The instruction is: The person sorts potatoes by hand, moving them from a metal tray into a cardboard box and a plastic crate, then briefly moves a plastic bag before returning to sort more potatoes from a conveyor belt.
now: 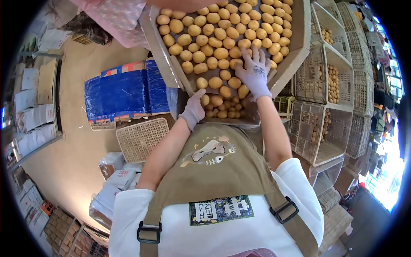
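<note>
Many round yellow-brown potatoes (220, 53) lie on a sorting tray with raised cardboard-lined edges (295, 55). My right hand (256, 75), in a pale glove, rests on potatoes near the tray's right front, fingers spread. At the left of the tray's mouth, my left hand (193, 110), also gloved, is beside a potato (205, 100); its thumb side touches or nearly touches it, and the other fingers are partly hidden. Below the mouth, between my hands, a box (252, 116) holds more potatoes.
Plastic crates (314, 132) with potatoes are stacked at the right. A blue-covered stack (115, 98) and an upturned beige crate (143, 139) stand at the left. Cartons (121, 179) sit lower left. Part of another person in pink clothing (117, 19) shows at the top.
</note>
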Demonstrator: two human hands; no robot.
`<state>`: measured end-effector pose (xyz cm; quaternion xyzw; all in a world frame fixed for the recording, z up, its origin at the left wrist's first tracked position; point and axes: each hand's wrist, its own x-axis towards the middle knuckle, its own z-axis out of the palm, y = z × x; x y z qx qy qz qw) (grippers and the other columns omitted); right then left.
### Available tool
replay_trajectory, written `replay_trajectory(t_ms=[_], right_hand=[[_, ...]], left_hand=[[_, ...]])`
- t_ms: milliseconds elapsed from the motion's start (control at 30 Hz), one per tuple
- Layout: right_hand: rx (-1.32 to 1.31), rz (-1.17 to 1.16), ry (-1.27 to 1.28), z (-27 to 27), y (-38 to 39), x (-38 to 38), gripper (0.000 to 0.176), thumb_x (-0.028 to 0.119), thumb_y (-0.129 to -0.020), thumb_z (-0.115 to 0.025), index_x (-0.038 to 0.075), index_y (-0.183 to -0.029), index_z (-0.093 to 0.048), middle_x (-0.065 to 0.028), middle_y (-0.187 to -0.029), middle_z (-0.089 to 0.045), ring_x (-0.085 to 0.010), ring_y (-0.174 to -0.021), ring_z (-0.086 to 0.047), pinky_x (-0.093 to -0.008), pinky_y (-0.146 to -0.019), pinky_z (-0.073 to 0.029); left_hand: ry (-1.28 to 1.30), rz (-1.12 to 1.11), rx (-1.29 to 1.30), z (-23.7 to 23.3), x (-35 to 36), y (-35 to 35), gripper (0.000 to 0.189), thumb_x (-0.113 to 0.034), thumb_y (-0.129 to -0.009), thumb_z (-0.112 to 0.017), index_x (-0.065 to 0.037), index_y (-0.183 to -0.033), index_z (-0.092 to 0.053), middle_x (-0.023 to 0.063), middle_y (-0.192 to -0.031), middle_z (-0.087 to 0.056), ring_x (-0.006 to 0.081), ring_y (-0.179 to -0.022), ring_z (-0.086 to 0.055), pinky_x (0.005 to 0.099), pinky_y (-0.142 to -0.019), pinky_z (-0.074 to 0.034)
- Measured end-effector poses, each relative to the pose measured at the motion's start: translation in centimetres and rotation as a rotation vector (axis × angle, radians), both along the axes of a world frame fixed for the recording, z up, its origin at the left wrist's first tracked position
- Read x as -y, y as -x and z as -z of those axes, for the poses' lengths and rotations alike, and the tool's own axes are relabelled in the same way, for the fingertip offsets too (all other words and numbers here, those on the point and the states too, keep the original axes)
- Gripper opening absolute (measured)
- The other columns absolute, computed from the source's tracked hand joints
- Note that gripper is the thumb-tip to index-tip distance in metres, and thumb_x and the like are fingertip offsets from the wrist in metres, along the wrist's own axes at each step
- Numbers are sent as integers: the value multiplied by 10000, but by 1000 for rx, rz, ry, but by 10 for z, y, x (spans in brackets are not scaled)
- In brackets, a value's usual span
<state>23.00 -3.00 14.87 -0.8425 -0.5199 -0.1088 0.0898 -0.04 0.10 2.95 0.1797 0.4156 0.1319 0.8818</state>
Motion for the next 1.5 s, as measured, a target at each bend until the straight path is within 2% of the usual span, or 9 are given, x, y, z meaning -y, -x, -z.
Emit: replay_trajectory(t_ms=[67, 167, 433, 733, 900, 1033, 1167, 1400, 1500], right_hand=[[-157, -208, 181, -4, -1, -8, 337, 405, -874, -602, 173, -1088, -722, -173, -1392, -552, -331, -1307, -494, -517, -1022, -425], [-571, -112, 84, -30, -10, -60, 240, 307, -889, -604, 141, -1026, -711, -170, -939, -712, -355, -910, -689, -425, -831, -539], [-405, 71, 488, -18, -25, -141, 377, 267, -910, -577, 214, -1282, -545, -138, -1271, -624, -300, -1126, -637, -429, -910, -521], [-858, -61, -521, -49, -7, 12, 642, 56, -838, -678, 28, -1445, -470, -152, -1322, -576, -235, -1211, -572, -355, -998, -480], [-414, 213, -127, -18, -23, 225, 483, 40, -822, -658, 50, -1302, -606, -204, -1277, -596, -348, -1159, -590, -432, -1012, -462], [-191, 505, -26, 0, -13, 264, 427, 107, -827, -661, 109, -1253, -653, -197, -1214, -634, -371, -1130, -585, -477, -999, -454], [-276, 6, -265, -42, 24, 139, 382, 92, -787, -710, 79, -1168, -683, -151, -1175, -636, -360, -1121, -584, -473, -988, -446], [-559, 96, 552, -11, 2, 20, 502, 364, -859, -640, 142, -1309, -620, -174, -1332, -586, -362, -1229, -549, -518, -1083, -369], [-165, -99, 180, 15, 13, 28, 450, 418, -876, -603, 186, -1255, -668, -123, -1372, -573, -315, -1251, -547, -560, -1096, -310]], left_hand=[[-246, 49, 70, 64, 6, 17, 622, -504, -924, -625, -196, -1436, -450, 32, -1528, -384, 247, -1371, -394, 559, -1083, -350], [352, -147, -26, -21, -7, -12, 773, -646, -915, -551, -224, -1524, -332, 39, -1571, -339, 295, -1449, -315, 665, -1119, -249], [182, -137, 468, -18, -5, -30, 963, -858, -852, -273, -229, -1581, -232, 26, -1650, -231, 386, -1505, -184, 766, -1105, -58], [468, -247, 338, -53, -13, -26, 929, -813, -878, -343, -214, -1579, -230, 28, -1648, -233, 345, -1504, -206, 715, -1142, -88], [-874, 281, -256, 3, 6, -21, 981, -677, -866, -570, -134, -1558, -138, 17, -1611, -309, 263, -1480, -258, 577, -1211, -47], [-201, 30, 203, -12, -1, -29, 1045, -667, -842, -627, -125, -1552, -84, 76, -1595, -303, 297, -1448, -312, 575, -1181, -169], [498, -221, 325, -36, -9, -29, 876, -776, -919, -306, -189, -1563, -220, 62, -1621, -258, 367, -1469, -278, 720, -1103, -246], [265, -11, 26, -43, -8, -15, 716, -593, -938, -529, -188, -1504, -360, 7, -1525, -397, 245, -1393, -365, 611, -1153, -202], [200, -49, 9, -23, -5, -14, 768, -618, -905, -578, -208, -1514, -354, -2, -1528, -392, 210, -1392, -361, 555, -1163, -187]])
